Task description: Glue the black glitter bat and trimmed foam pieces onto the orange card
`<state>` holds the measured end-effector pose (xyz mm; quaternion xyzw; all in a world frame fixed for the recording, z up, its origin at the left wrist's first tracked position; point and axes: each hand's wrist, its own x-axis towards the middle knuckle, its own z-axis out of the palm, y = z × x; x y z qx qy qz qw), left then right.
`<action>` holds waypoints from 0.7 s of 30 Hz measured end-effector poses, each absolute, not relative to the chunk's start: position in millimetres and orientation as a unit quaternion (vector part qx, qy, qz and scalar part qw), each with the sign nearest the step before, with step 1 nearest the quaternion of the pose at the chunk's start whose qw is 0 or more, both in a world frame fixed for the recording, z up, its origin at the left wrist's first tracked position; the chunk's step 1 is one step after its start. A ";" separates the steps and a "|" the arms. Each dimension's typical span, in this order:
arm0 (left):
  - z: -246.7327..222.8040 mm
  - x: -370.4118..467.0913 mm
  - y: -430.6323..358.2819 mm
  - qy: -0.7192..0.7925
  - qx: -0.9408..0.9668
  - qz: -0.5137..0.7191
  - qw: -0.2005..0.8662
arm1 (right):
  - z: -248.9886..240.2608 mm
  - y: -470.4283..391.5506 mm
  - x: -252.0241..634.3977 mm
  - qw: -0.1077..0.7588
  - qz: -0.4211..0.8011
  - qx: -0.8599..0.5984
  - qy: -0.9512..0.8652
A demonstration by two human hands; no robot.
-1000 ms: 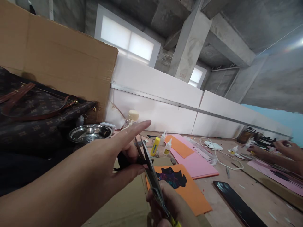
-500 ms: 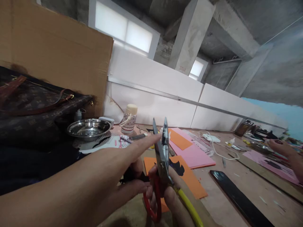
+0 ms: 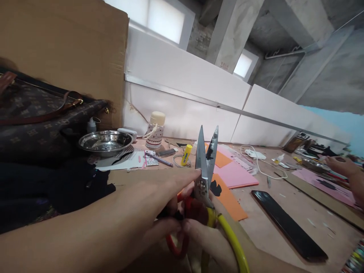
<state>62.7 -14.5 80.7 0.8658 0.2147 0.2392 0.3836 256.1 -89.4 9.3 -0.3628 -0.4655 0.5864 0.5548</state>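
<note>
Bare concrete beams [image 3: 307, 22] and a slanting pillar [image 3: 236, 30] overhead; bright window [image 3: 166, 19] at far left of the pillar. White panels [image 3: 184, 64] back the worktable [image 3: 301, 204], whose pinkish top carries small pale scraps. Brown cardboard [image 3: 62, 49] stands at left behind a patterned bag [image 3: 36, 125]. Metal bowl [image 3: 106, 151] beside the bag; lidded bottle [image 3: 155, 131] and yellow glue stick [image 3: 186, 154] toward the far side. Pink paper [image 3: 244, 176] lies beyond an orange sheet [image 3: 231, 206]; dark phone [image 3: 287, 223] at right. Another person's hand [image 3: 341, 167] at far right.

Left hand [image 3: 162, 197] comes in from the left, index finger stretched to the scissors [image 3: 201, 184], its tip at the blades. Thumb and bent fingers pinch a black piece [image 3: 178, 215], mostly hidden. Right hand [image 3: 217, 242], near center, grips the red and yellow handles; blades parted in a narrow V, tips upward, raised above the table.
</note>
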 end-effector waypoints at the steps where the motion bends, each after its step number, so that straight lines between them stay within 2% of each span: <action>1: 79.8 62.5 -13.7 0.216 0.861 0.240 0.393 | 6.2 -88.4 257.1 0.554 0.581 -0.367 -0.469; 4: 78.6 59.8 -8.1 0.257 0.830 0.279 0.408 | -1.8 -85.9 261.6 0.567 0.562 -0.385 -0.463; 8: 75.8 55.9 6.4 0.324 0.805 0.318 0.382 | -3.7 -82.4 268.9 0.630 0.490 -0.405 -0.447; 12: 64.1 63.0 11.5 0.303 0.805 0.265 0.436 | 4.5 -83.1 268.5 0.661 0.451 -0.412 -0.436; 17: 57.7 75.4 -1.3 0.212 0.735 0.277 0.581 | 8.4 -88.5 251.2 0.710 0.432 -0.430 -0.352; 21: 61.9 77.0 -4.6 0.246 0.746 0.282 0.551 | 8.0 -89.8 249.3 0.685 0.446 -0.440 -0.372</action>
